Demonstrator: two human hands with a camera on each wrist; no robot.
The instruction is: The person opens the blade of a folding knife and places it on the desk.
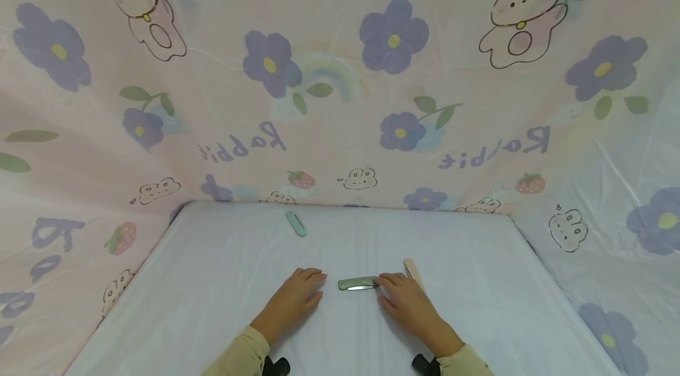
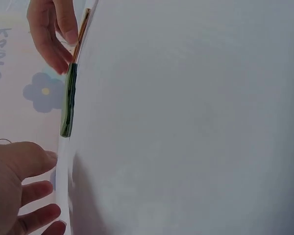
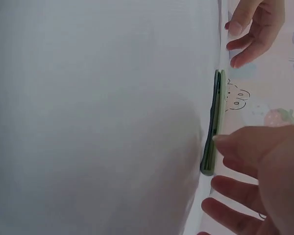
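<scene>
A green folding knife (image 1: 357, 283) lies on the white-covered table between the two hands, its silver blade showing along the near side. My right hand (image 1: 406, 300) is at the knife's right end, fingertips overlapping it and thumb apart below. In the right wrist view, the thumb (image 3: 240, 142) overlaps the green handle (image 3: 216, 112), and the other fingers are loosely spread. To the left of the knife is my left hand (image 1: 294, 299), with fingers relaxed and nothing held. A beige-handled piece (image 1: 413, 271) lies just beyond the right hand, partly hidden by it.
A small teal-handled piece (image 1: 296, 224) lies near the table's back edge, left of centre. The white cover (image 1: 212, 281) spreads over the tabletop. Printed curtains (image 1: 329, 110) with flowers and rabbits hang behind and along both sides.
</scene>
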